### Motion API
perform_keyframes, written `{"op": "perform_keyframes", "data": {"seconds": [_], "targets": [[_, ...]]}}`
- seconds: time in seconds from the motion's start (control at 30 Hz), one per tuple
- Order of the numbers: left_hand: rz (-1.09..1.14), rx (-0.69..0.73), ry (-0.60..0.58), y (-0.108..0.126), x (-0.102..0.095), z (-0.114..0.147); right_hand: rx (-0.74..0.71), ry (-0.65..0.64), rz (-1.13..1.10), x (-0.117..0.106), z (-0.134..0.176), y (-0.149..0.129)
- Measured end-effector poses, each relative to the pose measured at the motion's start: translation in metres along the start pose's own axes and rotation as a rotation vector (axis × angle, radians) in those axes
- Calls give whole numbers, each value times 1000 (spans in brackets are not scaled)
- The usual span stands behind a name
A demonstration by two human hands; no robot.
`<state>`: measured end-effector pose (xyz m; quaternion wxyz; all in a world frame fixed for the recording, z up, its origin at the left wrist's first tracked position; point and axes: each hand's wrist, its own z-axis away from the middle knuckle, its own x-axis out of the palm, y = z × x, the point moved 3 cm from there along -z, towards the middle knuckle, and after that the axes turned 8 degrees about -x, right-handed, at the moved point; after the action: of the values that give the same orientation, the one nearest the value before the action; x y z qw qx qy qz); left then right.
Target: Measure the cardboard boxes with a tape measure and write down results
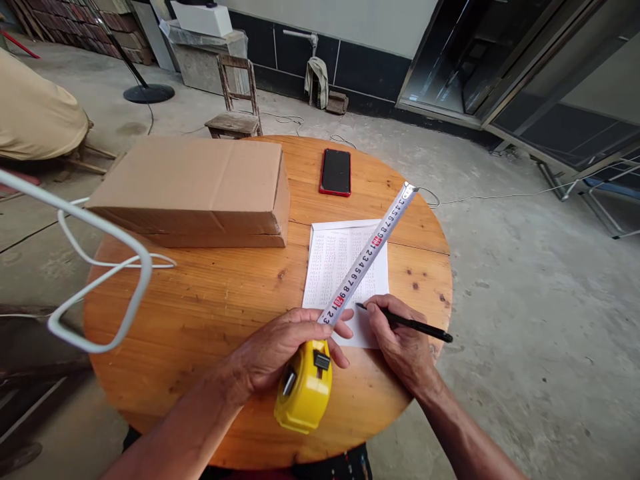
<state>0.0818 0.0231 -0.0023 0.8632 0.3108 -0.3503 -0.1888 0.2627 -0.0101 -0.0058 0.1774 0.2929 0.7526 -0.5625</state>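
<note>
Where the left hand [277, 341] grips, the tape measure [311, 393] juts beyond.

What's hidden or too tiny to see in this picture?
In the head view:
Writing on the rectangular white paper sheet: too tiny to read clearly; the silver measuring blade hides part of the sheet.
Inside the brown cardboard box: its closed sides hide it.
One end of the bent white tube: cut off by the left edge.

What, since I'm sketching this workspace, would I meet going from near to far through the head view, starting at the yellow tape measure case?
Yellow tape measure case → written sheet of paper → red-edged phone → wooden chair → white box.
</note>
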Motion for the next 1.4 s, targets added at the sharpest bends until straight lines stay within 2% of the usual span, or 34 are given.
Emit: {"op": "perform_keyframes", "data": {"seconds": [0.2,0.37,0.57,0.77,1.2,1.4], "targets": [[21,-135,66,1,2,2,6,13,10,-1,0,1],[3,-85,67,3,2,2,32,22,-5,-2,2,3],[55,-92,49,0,1,2,68,75,-7,-3,4,8],[43,-50,40,0,-1,1,62,66,-15,-3,3,5],[16,-53,25,-1,-1,-1,20,46,37,-3,2,3],[-3,-42,31,-1,-2,0,52,48,-8,-3,2,3]]}}
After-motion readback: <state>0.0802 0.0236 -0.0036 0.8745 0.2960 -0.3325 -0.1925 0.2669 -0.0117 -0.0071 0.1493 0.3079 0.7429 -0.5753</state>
